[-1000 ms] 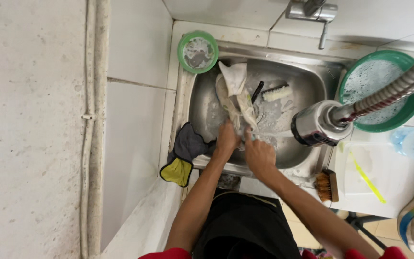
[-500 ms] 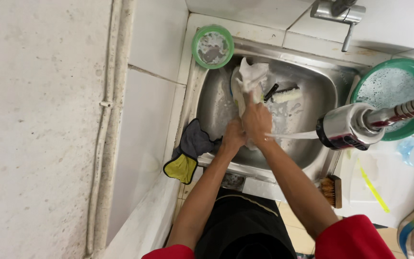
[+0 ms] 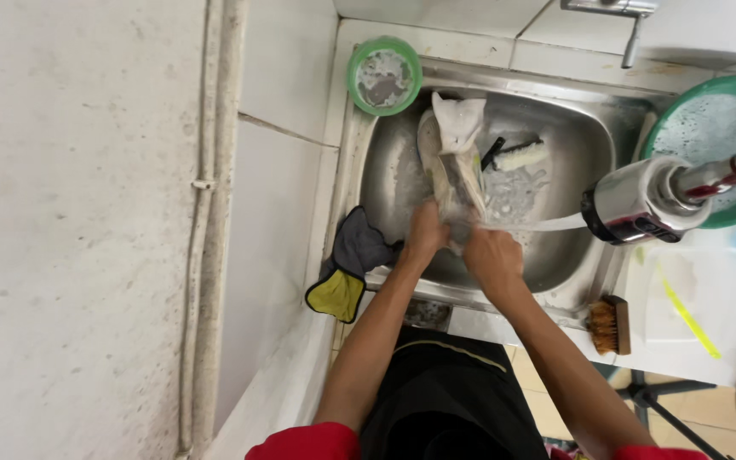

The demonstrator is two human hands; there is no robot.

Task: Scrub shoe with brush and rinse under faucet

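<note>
White-tiled corner, steel sink (image 3: 572, 255) seen from above, wet and soapy. Both hands are over the basin, gripping a pale, dirty white shoe (image 3: 453, 166) that stands toe-up, its cloth top poking above the sole.

Change since 0.5 s ago: hands have dropped toward the near rim and parted; then the right sat high on the shoe, now both clamp its lower end.

Left hand (image 3: 425, 234): fingers wrapped on the shoe's lower left side, closed on it. Right hand (image 3: 491, 255): fingers curled around the lower right side, also closed on it. Shoe rises from between the 2 hands toward the back of the basin.

A thin stream of water (image 3: 555, 224) runs from the chrome spray head (image 3: 641, 200) at right to the shoe, just above the right hand.

Around:
- white scrub brush (image 3: 517, 156) in the basin, just beside the shoe
- small green tub (image 3: 383, 77) on the back-left rim
- big green basin (image 3: 713, 128) with suds at right
- grey-and-yellow cloth (image 3: 347, 268) draped over the left rim
- wooden brush (image 3: 611, 324) on the near-right rim
</note>
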